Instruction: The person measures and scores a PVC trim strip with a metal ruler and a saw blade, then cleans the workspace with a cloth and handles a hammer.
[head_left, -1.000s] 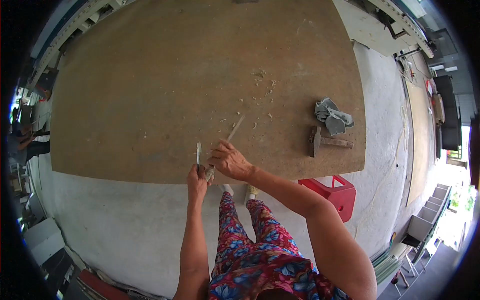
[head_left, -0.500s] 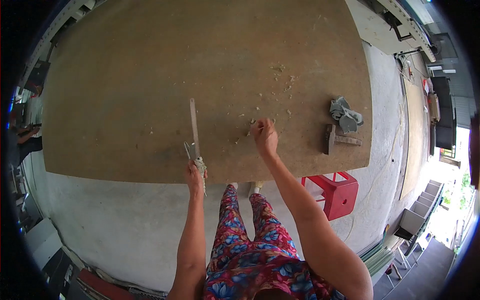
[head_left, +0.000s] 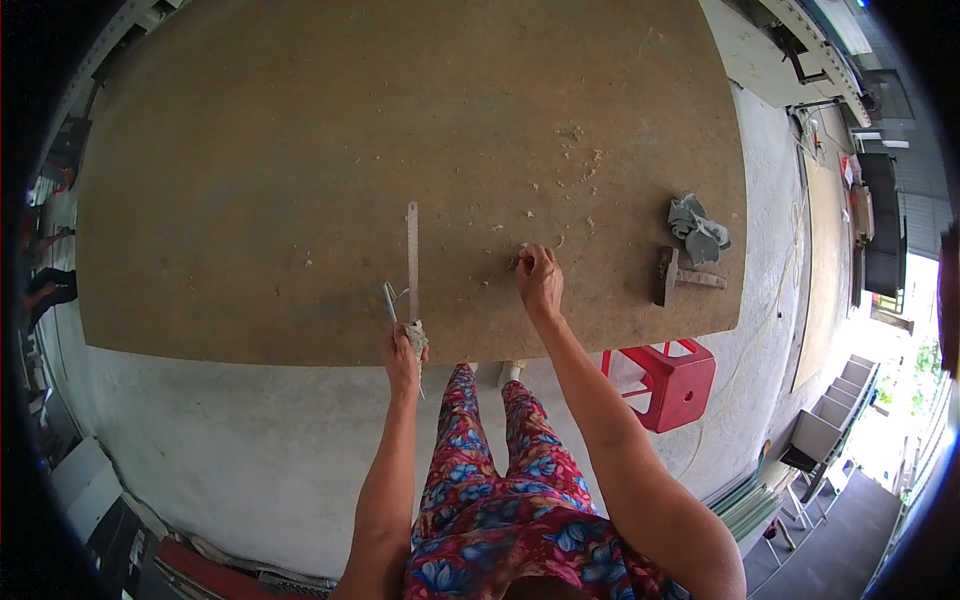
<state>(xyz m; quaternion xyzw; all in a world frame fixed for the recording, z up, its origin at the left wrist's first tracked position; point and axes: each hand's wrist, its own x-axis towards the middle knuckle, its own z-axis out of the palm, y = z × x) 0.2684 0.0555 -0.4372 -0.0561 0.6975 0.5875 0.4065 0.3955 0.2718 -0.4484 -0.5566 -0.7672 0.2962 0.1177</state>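
Note:
At the near edge of the brown board [head_left: 250, 200], my left hand [head_left: 403, 352] is closed round a bundle of pale fibrous material [head_left: 416, 337]. A long thin metal strip [head_left: 413, 255] points away from that hand, and a looped wire piece [head_left: 390, 298] sticks out beside it. My right hand [head_left: 540, 280] is closed over the board with fingers bent together; whatever is between its fingertips is too small to make out. Small pale scraps [head_left: 590, 172] are scattered beyond my right hand.
To the right on the board lie a hammer [head_left: 690, 278] and a crumpled grey cloth [head_left: 698, 228]. A red stool [head_left: 675, 388] stands below the near right edge. Part of another person [head_left: 50, 288] shows at the far left.
My left hand has shifted slightly right with the strip, which is now more upright in view. My right hand has moved a little right and nearer, its fingers curled tighter.

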